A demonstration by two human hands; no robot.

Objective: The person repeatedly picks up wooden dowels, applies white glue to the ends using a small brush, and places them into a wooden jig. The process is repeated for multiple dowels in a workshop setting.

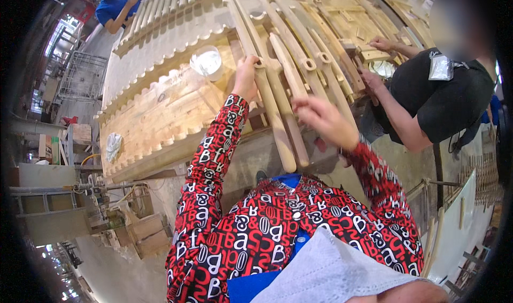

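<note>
My left hand (247, 77) is closed on a long, shaped wooden post (275, 108) with a slotted joint near its middle. The rounded lower end of this post reaches over the bench's near edge toward my body. A second, similar wooden post (295, 135) lies close along its right side. My right hand (328, 122) hovers just right of the posts, its fingers smeared by motion. Beyond it, more slotted wooden posts (309, 64) lie side by side on the bench.
A white tub (206, 63) stands on the wooden bench (155, 108) with scalloped rails. A crumpled white cloth (113, 146) lies at its left end. To the right, a co-worker in a dark shirt (443, 100) handles wood; a person in blue (115, 6) is at the far left.
</note>
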